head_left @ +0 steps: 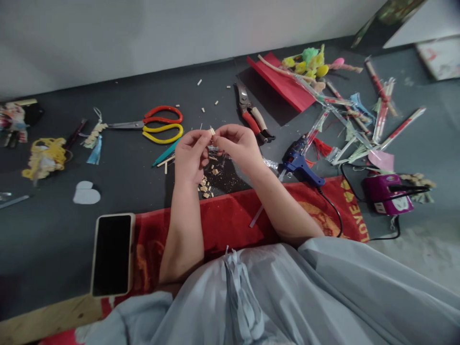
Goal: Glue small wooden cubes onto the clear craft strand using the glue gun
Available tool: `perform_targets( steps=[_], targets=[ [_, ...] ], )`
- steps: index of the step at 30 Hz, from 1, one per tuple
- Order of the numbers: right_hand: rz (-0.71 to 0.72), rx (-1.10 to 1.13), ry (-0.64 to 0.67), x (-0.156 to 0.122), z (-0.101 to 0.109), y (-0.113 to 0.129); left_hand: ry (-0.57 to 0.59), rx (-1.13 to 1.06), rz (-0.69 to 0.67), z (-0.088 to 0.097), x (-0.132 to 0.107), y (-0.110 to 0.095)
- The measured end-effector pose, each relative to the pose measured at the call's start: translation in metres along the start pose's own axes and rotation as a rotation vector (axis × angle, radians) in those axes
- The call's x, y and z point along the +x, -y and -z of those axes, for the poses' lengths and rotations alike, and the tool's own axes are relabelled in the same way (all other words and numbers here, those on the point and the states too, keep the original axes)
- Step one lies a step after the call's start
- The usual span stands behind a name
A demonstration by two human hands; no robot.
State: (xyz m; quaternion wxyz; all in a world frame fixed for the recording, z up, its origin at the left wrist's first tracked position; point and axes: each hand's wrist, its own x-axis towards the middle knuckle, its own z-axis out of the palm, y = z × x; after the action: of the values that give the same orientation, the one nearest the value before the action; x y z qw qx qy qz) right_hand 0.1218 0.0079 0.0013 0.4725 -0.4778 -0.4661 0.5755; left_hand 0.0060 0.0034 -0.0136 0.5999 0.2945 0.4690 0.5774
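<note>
Both hands meet above the dark table, fingertips close together. My left hand pinches a small pale wooden piece between thumb and forefinger. From the other side, the fingers of my right hand close on the same piece; its exact shape is mostly covered. Under and between the hands lie small cut wooden bits and crumbs. A teal pen-like tool and thin wooden sticks rest just left of my left hand. Pruning shears with red and white handles lie beyond my right hand.
Scissors with orange and yellow handles lie left. A blue glue gun with a cord, a purple power block and wrapped sticks are right. A phone lies front left, beside a red towel. Red paper lies behind.
</note>
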Motion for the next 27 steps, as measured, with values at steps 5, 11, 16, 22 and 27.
perform_targets(
  steps=[5, 11, 16, 22, 27],
  targets=[
    [-0.032, 0.102, -0.012, 0.0, -0.003, -0.001, 0.013, 0.01, -0.011, 0.001, 0.0, 0.002],
    [-0.049, 0.141, -0.003, -0.001, -0.002, -0.001, -0.021, -0.004, 0.01, -0.001, 0.001, 0.002],
    [-0.091, 0.107, 0.047, -0.002, -0.001, 0.003, -0.059, -0.054, 0.049, -0.001, 0.0, -0.003],
    [-0.026, -0.099, 0.086, 0.002, 0.006, 0.0, -0.04, -0.056, 0.066, 0.001, 0.001, -0.004],
    [0.085, -0.105, 0.064, 0.003, 0.005, -0.003, -0.052, -0.044, 0.055, 0.0, 0.001, -0.003]
  ],
)
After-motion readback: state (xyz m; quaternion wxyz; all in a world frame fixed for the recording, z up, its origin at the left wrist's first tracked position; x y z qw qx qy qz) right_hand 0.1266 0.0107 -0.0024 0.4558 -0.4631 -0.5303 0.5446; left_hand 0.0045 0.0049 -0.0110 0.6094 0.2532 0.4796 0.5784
